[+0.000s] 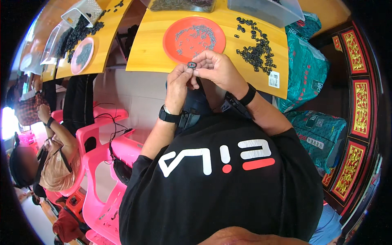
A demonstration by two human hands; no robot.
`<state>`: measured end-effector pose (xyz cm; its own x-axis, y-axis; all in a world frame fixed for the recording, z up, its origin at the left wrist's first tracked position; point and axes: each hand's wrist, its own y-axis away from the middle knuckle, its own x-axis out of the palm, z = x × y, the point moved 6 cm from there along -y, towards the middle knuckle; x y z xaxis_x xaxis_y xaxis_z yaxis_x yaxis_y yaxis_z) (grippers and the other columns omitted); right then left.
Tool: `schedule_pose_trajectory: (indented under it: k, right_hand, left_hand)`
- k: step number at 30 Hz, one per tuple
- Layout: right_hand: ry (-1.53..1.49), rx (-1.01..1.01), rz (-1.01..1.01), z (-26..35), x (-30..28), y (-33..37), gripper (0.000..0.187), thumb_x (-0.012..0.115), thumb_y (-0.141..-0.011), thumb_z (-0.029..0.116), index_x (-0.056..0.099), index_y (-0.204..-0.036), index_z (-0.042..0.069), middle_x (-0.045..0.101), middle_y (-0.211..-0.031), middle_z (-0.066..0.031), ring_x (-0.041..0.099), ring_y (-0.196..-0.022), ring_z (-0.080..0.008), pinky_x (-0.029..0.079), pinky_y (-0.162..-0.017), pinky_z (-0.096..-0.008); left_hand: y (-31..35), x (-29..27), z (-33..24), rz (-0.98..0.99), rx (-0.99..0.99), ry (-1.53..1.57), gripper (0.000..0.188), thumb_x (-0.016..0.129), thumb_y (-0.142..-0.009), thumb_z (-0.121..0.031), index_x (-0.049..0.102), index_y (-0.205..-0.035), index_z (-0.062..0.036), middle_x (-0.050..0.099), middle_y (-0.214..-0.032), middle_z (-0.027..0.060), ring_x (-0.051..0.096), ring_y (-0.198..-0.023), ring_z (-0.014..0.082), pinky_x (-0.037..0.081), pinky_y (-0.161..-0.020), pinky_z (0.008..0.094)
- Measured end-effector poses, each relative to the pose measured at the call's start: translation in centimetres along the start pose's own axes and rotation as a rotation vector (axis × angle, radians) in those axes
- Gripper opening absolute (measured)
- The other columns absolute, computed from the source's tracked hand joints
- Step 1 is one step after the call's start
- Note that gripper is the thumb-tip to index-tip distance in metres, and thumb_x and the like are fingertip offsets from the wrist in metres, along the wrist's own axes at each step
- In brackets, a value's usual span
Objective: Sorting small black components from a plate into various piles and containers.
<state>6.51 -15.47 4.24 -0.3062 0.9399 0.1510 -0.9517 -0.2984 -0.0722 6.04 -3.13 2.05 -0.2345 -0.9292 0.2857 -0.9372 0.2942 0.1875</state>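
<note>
A small black oval ring-like part (192, 65) is pinched in the fingertips of my left hand (178, 81), held just past the table's near edge. My right hand (217, 70) meets it from the other side, thumb and forefinger closed beside the part. Whether those right fingertips grip a small pin of their own is too small to tell. Right behind my hands lies a round red plate (168, 41) with many thin grey metal pins (204, 33) scattered in it. Loose black parts (256, 55) like the held one spread over the table to the right.
The yellow table (141, 53) carries clear plastic bins (265, 9) at its far side and a white label (274, 79) at right. Green woven sacks (306, 69) stand on the right. A co-worker (61, 159) sits left, by pink chairs (92, 167) and another table (104, 38).
</note>
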Motion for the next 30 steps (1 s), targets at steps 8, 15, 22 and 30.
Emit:
schedule_pose_trajectory:
  k: [8,15,22,30]
  right_hand:
    - [0.002,0.048,-0.029,0.9,-0.6,0.4,0.02,0.063,-0.081,0.004,0.056,-0.099,0.001,0.062,-0.084,-0.002,0.058,-0.075,-0.0056,0.046,-0.067,-0.0182]
    - [-0.016,0.066,-0.018,1.6,-0.4,0.8,0.02,0.063,-0.081,0.005,0.058,-0.1,0.001,0.061,-0.083,-0.0011,0.057,-0.073,-0.0048,0.044,-0.065,-0.0168]
    - [-0.092,0.15,-0.042,1.2,-0.8,0.8,0.018,0.061,-0.082,0.004,0.057,-0.098,-0.002,0.063,-0.084,-0.0058,0.06,-0.075,-0.0089,0.049,-0.067,-0.0227]
    - [-0.021,0.055,-0.105,1.4,-1.1,0.7,0.012,0.06,-0.081,0.003,0.058,-0.092,-0.003,0.062,-0.077,-0.0039,0.058,-0.067,-0.0072,0.046,-0.059,-0.0192]
  left_hand:
    - [0.2,0.3,-0.8,0.068,0.092,-0.109,0.014,0.047,-0.089,-0.014,0.05,-0.08,-0.0034,0.051,-0.064,0.0018,0.049,-0.057,0.0088,0.04,-0.054,0.0218]
    - [0.4,0.6,-0.8,0.146,0.086,-0.121,0.015,0.047,-0.09,-0.017,0.051,-0.091,-0.0022,0.054,-0.071,0.0036,0.053,-0.063,0.0121,0.042,-0.06,0.0237]
    - [0.4,0.9,-0.9,0.162,0.113,-0.149,0.015,0.046,-0.09,-0.016,0.051,-0.091,-0.0019,0.054,-0.069,0.0045,0.053,-0.061,0.0131,0.042,-0.06,0.0239]
    - [0.5,1.1,-0.7,0.137,0.039,-0.044,0.012,0.046,-0.09,-0.014,0.048,-0.083,-0.0037,0.053,-0.067,0.0023,0.051,-0.06,0.0094,0.041,-0.056,0.0218]
